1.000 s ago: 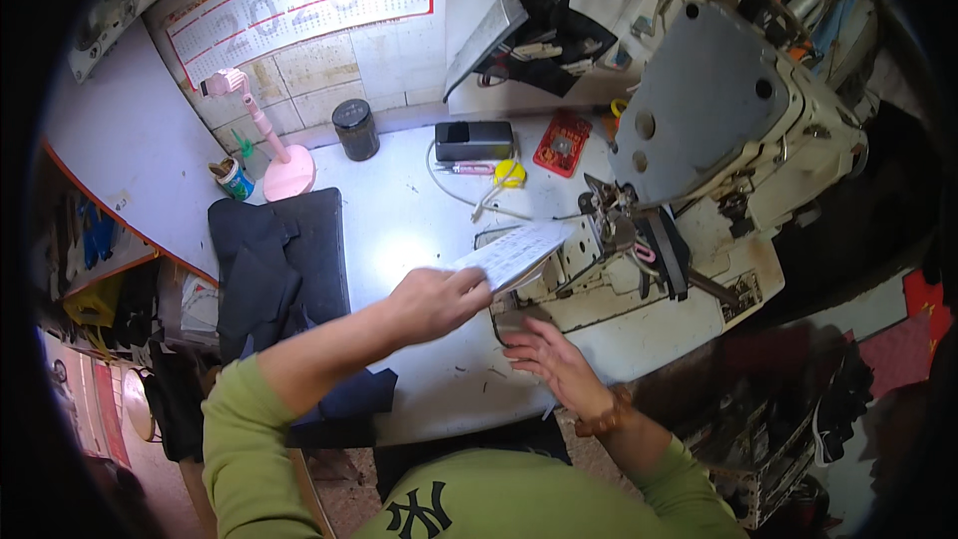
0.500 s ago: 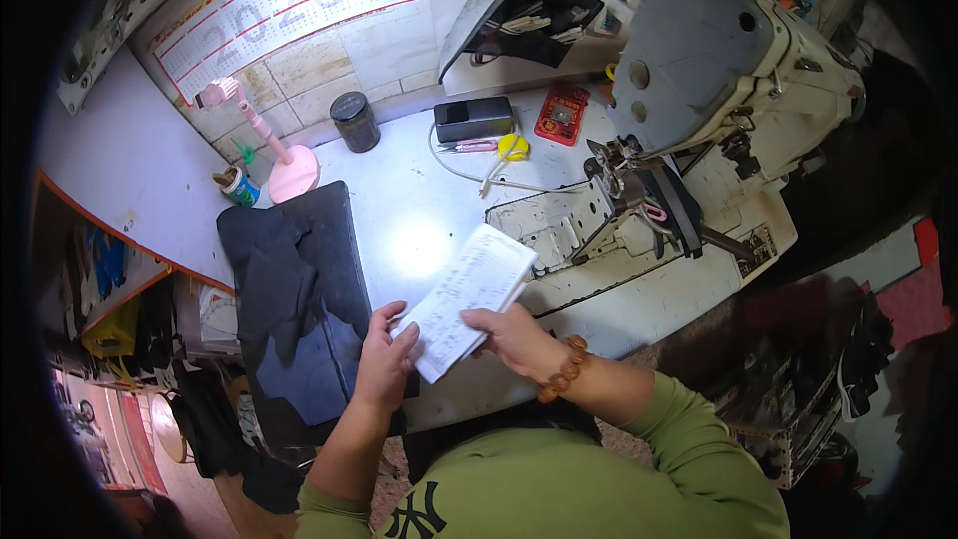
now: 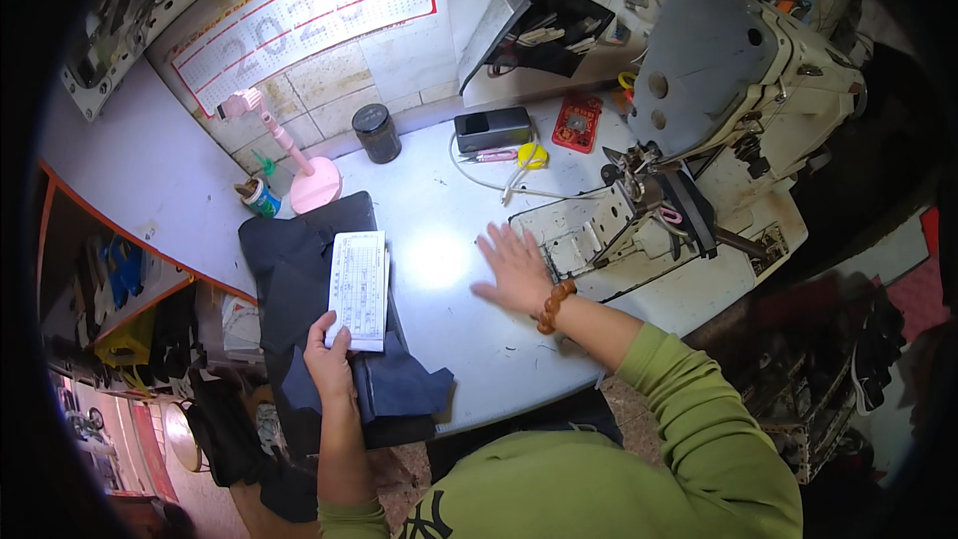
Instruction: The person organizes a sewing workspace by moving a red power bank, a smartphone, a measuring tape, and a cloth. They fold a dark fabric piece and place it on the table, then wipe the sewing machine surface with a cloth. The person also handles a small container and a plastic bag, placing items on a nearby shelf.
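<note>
Papers [image 3: 357, 284] are gripped in your left hand [image 3: 331, 363], over dark cloth [image 3: 286, 284]. Your right hand [image 3: 517, 275], fingers spread, is over the tabletop [image 3: 439, 324] near the sewing machine [image 3: 704, 65].

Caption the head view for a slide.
Left grip holding papers over dark cloth, right grip open, palm down, near the sewing machine.
</note>
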`<state>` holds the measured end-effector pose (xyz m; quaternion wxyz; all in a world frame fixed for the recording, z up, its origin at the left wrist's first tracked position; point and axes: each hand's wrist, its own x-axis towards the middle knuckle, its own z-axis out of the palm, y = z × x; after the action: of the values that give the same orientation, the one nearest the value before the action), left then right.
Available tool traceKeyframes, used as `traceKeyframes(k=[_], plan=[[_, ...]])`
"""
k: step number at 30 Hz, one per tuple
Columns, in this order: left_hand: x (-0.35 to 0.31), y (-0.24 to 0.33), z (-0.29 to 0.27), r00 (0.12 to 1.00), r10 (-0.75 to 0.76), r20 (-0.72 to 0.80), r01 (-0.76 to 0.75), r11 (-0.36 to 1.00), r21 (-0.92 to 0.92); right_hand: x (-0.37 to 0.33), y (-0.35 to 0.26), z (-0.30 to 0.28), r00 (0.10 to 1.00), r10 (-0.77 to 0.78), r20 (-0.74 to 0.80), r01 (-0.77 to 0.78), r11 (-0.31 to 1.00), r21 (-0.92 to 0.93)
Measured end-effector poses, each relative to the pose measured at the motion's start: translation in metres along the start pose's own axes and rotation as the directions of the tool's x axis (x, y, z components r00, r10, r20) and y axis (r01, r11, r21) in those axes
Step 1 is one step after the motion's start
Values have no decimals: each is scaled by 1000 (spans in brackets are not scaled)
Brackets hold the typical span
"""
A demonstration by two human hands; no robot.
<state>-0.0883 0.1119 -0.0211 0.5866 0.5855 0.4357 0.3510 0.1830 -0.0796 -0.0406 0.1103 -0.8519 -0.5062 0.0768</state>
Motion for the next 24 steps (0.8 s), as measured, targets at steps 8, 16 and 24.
traceKeyframes(k=[8,16,24], plan=[[-17,38,37,979,-53,197,95,973,-209,-170,24,0,899,-404,168,420,904,-75],[-105,57,109,750,13,662,276,902,-331,-283,52,-62,998,-7,67,-15,946,324],[-180,15,196,222,-14,975,-30,999,21,-246,18,-51,675,734,76,111,-203,973]])
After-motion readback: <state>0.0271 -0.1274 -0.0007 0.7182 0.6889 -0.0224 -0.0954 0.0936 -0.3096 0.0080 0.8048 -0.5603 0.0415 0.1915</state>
